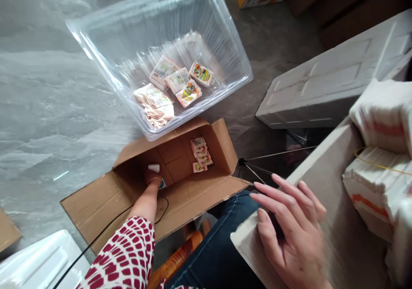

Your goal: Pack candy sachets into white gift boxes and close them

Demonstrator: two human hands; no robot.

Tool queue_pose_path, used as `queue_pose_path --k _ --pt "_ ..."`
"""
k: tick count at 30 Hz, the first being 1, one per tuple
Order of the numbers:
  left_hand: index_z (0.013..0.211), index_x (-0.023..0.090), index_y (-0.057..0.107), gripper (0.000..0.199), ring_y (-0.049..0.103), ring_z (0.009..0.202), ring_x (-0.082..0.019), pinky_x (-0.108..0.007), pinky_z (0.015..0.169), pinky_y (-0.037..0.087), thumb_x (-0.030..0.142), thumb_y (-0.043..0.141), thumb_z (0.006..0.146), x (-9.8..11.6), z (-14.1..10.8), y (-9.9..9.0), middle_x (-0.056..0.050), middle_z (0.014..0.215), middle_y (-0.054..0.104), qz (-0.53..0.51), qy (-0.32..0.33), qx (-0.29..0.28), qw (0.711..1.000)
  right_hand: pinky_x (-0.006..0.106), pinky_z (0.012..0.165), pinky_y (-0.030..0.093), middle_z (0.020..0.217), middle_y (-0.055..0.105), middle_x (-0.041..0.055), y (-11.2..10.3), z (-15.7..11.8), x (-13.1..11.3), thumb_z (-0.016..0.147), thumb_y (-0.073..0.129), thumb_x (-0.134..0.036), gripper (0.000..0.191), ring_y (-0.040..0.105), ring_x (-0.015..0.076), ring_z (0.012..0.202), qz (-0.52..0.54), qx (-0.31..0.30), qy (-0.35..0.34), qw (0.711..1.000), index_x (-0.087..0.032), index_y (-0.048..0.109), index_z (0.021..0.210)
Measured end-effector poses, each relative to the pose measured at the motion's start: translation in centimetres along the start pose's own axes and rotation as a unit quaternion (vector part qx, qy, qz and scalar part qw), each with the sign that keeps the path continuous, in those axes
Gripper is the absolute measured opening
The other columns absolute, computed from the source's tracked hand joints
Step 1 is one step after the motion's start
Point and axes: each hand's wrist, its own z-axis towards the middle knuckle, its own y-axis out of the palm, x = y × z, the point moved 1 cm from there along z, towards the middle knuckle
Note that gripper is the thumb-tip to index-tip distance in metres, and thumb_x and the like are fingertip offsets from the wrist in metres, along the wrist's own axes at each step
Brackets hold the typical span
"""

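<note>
Reaching lengthwise into a cardboard box (180, 207), left hand (151, 181) sits apart from right hand (286, 224) on white carton (325, 181).

Room inside carton (174, 162), bundled stacks (378, 151) crowding right

Behind the fingers of the operator's left hand (151, 178), my head-camera feed shows a thin gold-coloured metal bangle (155, 180) around the wrist. Further back from those fingers is a white fabric sleeve with crimson-red squares (125, 254), and a thin black cable (106, 233) runs just beside it. Near the fingers of the right hand (289, 233), I see dark blue denim jeans (219, 241).
</note>
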Motion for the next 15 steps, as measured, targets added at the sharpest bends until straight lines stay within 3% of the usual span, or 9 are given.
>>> queue_pose_path --k 4,8,15 --pt "0.131 0.020 0.060 0.047 0.058 0.128 -0.031 -0.052 0.105 0.050 0.040 0.072 0.091 0.4 -0.2 -0.6 -0.013 0.138 0.059 0.129 -0.062 0.077 0.987 0.056 0.122 0.030 0.115 0.075 0.0043 0.3 0.2 -0.3 0.093 0.058 -0.021 0.019 0.060 0.0290 0.129 0.005 0.034 -0.014 0.999 -0.025 0.069 0.108" --pt "0.128 0.016 0.057 0.057 0.058 0.130 -0.040 -0.049 0.103 0.049 0.036 0.079 0.080 1.0 -1.8 -1.2 -0.023 0.135 0.060 0.194 -0.030 0.106 0.975 0.054 0.121 0.029 0.112 0.075 0.0048 0.5 0.3 -0.6 0.096 0.057 -0.019 0.016 0.060 0.0277 0.128 0.024 0.063 -0.020 0.998 -0.024 0.068 0.105" --pt "0.127 0.014 0.052 0.062 0.062 0.128 -0.038 -0.043 0.101 0.050 0.045 0.072 0.078 2.2 -5.1 -3.4 -0.026 0.137 0.059 0.247 0.034 0.128 0.960 0.055 0.122 0.022 0.105 0.075 0.0040 0.7 0.7 -1.2 0.099 0.054 -0.023 0.015 0.061 0.0273 0.121 0.067 0.082 0.010 0.994 -0.023 0.069 0.097"
